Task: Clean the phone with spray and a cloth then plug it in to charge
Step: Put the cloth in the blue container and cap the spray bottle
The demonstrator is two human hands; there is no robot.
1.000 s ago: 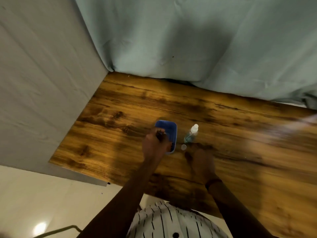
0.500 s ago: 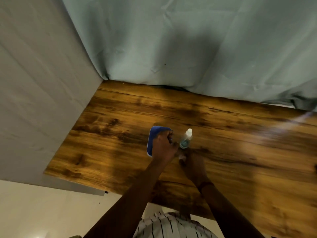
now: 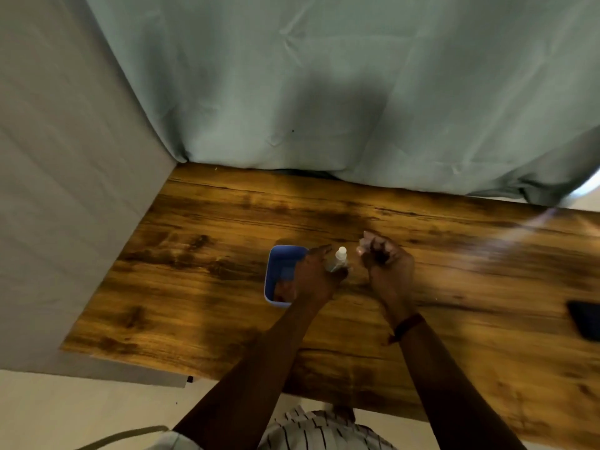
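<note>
At the centre of the table (image 3: 194,303), the spray bottle (image 3: 339,258) is steadied upright beside the blue tray (image 3: 278,254) by the left hand (image 3: 313,280), closed round its base, seemingly for readying. The right hand (image 3: 388,266) is curled; whether anything is held cannot be told. The phone (image 3: 588,323) lies well apart, far right.

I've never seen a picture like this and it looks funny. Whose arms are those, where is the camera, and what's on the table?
Those are a person's two bare arms, not a machine. The camera sits on the person's head, looking down, so you see what they see. On the wooden table stand a blue tray and a small spray bottle; a dark phone lies at the right edge. The left hand grips the bottle. The right hand has curled fingers; whether they hold anything is too small to tell.
</note>
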